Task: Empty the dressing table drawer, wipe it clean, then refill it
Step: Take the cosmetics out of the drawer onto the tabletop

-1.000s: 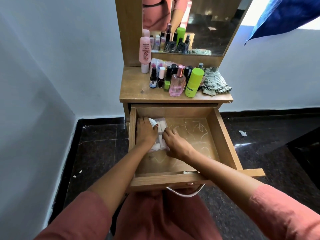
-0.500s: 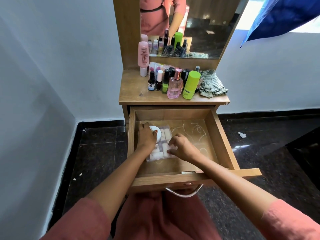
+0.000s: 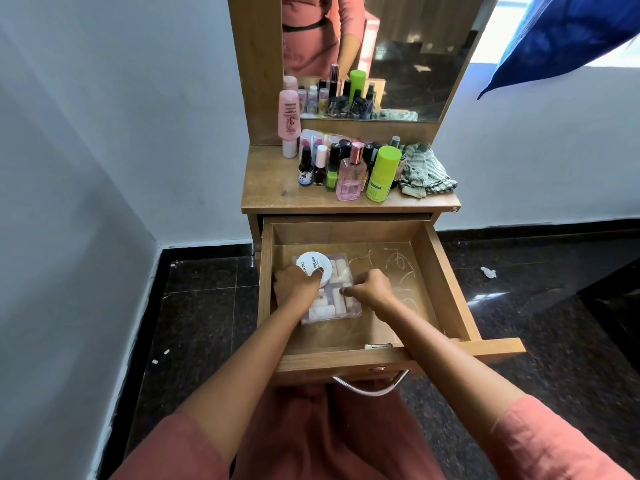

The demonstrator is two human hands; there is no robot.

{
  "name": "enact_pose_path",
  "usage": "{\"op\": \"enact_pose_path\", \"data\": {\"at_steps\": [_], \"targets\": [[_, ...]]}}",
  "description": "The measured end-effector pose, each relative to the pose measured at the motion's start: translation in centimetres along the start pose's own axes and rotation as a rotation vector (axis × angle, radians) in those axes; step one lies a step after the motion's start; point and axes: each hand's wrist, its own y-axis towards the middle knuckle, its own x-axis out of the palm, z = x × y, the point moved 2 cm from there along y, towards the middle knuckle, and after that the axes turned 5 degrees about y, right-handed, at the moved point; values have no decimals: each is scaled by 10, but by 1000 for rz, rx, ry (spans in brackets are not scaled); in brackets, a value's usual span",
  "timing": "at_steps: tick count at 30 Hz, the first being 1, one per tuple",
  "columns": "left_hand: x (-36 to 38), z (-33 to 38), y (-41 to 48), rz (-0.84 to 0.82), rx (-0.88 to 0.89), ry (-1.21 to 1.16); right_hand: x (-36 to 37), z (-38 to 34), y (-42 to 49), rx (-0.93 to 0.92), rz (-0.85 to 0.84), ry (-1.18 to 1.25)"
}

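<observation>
The wooden drawer (image 3: 446, 289) is pulled open below the dressing table top (image 3: 277, 195). On its left floor lies a clear plastic box (image 3: 341, 308) of small white and pink items, with a round white "POLISH" tin (image 3: 315, 263) on top. My left hand (image 3: 296, 284) grips the box's left side, fingers against the tin. My right hand (image 3: 369, 289) pinches the box's right edge. Several bottles stand on the top, among them a green can (image 3: 381, 174), a pink perfume bottle (image 3: 349, 178) and a tall pink tube (image 3: 289, 116).
A crumpled striped cloth (image 3: 424, 171) lies at the table top's right end. A mirror (image 3: 381, 53) rises behind the bottles. The drawer's metal handle (image 3: 367, 384) hangs toward my lap. Dark tile floor with a paper scrap (image 3: 487, 271) lies on both sides; white walls stand left and behind.
Both hands have drawn the plastic box a little toward the drawer's front, and the white tin on it has come into full view. My head has tilted slightly down.
</observation>
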Motion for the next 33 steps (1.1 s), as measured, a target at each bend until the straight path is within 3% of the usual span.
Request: {"op": "enact_pose_path", "data": {"at_steps": [8, 17, 22, 28, 33], "targets": [[-1, -2, -1, -46, 3, -315, -9, 4, -4, 85, 158, 225], [-28, 8, -33, -71, 43, -630, -23, -7, -26, 33, 133, 555], [-52, 6, -46, -4, 96, -722, -29, -33, -55, -134, 105, 507], [-90, 6, -43, 156, 186, -787, -16, -72, -74, -285, -83, 375], [-118, 10, -20, 249, 138, -828, 6, -104, -71, -387, -210, 279]]}}
